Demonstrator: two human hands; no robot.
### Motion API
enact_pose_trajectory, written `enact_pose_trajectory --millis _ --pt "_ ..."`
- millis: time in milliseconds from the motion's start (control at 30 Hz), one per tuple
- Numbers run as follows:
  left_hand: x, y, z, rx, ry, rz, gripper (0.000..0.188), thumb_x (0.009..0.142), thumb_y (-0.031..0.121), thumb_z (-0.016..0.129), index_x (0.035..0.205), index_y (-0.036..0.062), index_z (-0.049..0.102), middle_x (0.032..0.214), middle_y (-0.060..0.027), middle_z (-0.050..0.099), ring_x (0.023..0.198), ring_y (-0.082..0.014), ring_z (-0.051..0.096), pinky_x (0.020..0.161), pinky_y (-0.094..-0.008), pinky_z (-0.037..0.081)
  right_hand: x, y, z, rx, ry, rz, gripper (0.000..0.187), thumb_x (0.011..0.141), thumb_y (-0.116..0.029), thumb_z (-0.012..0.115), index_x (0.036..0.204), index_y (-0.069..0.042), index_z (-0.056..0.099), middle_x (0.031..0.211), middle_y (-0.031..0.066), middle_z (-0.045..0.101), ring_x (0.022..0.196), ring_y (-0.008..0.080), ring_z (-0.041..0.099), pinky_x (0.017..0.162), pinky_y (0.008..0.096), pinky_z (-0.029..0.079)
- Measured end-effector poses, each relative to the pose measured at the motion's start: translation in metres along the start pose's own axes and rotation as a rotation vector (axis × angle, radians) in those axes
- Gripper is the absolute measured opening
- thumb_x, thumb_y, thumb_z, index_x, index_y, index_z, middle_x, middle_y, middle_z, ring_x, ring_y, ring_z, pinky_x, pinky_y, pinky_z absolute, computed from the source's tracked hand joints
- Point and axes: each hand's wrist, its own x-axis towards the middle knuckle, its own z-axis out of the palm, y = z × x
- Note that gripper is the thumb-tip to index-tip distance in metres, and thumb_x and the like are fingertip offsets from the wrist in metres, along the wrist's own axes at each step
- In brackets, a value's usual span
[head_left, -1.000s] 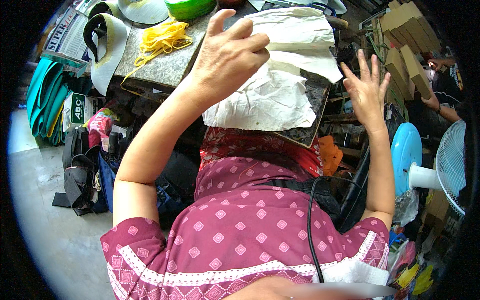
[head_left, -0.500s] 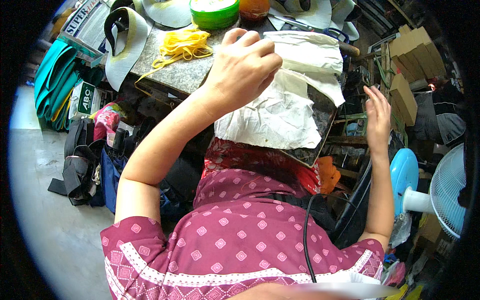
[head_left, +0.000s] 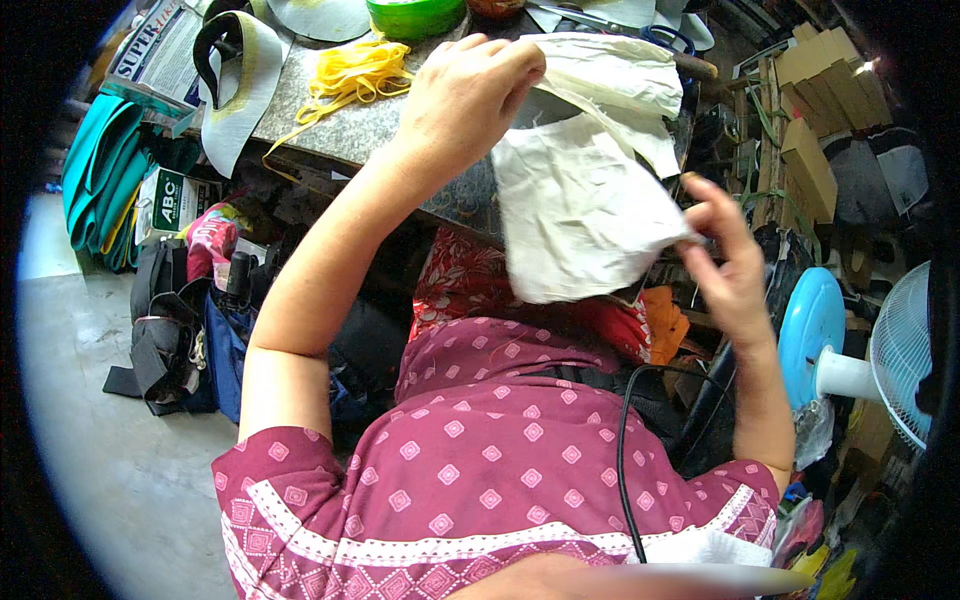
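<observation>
A creased white cloth piece (head_left: 595, 210) hangs over the near edge of the worktable, partly lifted. My right hand (head_left: 728, 260) is closed on its right corner, between thumb and fingers. My left hand (head_left: 470, 95) is closed above the table, beside the cloth's upper left end. The back of that hand hides what its fingertips hold, if anything. Behind lies another white cloth piece (head_left: 610, 70), with a narrow strip of cloth trailing down its right side.
Yellow tape (head_left: 355, 75) lies heaped left of my left hand. Farther back are a green tub (head_left: 415, 18), scissors (head_left: 590, 20) and grey curved pieces (head_left: 245, 95) with dark bands. Cartons (head_left: 830, 75) and a blue and white fan (head_left: 815, 335) stand at the right.
My right hand has moved in from the right and taken the cloth's corner. The near cloth piece has shifted right and lifted. My left hand has moved slightly left.
</observation>
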Motion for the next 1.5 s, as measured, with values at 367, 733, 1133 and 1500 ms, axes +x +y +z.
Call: enact_pose_trajectory --millis 367,733,1133,1500 --pt "-0.04 0.024 0.02 -0.334 0.075 -0.337 0.011 0.091 0.006 0.061 0.102 0.0013 0.06 0.092 -0.0176 0.064 0.087 -0.0339 0.064 0.078 -0.0392 0.05 -0.056 0.038 -0.17 -0.122 0.235 0.332 0.067 0.081 0.004 0.058 0.145 -0.012 0.046 0.112 0.0018 0.043 0.088 0.0069 0.051 0.079 0.0215 0.045" --pt "-0.048 0.024 0.022 -0.36 0.019 -0.411 0.013 0.097 0.008 0.057 0.108 0.0004 0.061 0.096 -0.0139 0.066 0.09 -0.0243 0.065 0.083 -0.0331 0.049 -0.182 0.08 -0.18 -1.439 0.059 0.818 0.084 0.073 -0.007 0.076 0.146 -0.024 0.039 0.116 0.018 0.057 0.112 0.0375 0.059 0.09 0.0485 0.051" --pt "-0.05 0.023 0.019 -0.357 0.018 -0.394 0.012 0.097 0.008 0.058 0.106 0.0003 0.061 0.095 -0.0137 0.065 0.088 -0.0241 0.064 0.082 -0.0328 0.05 -0.249 0.124 -0.234 -0.494 0.341 1.205 0.118 0.059 0.01 0.069 0.157 -0.032 0.019 0.089 0.0103 0.052 0.073 0.0228 0.06 0.06 0.0383 0.053" --pt "-0.048 0.027 0.016 -0.339 -0.022 -0.417 0.012 0.095 0.008 0.06 0.105 0.0003 0.062 0.096 -0.0141 0.065 0.09 -0.0246 0.065 0.084 -0.0333 0.05 -0.256 0.136 -0.248 -0.522 0.236 1.249 0.081 0.065 0.009 0.062 0.137 -0.02 0.039 0.091 0.0149 0.056 0.071 0.0218 0.062 0.056 0.0363 0.049"
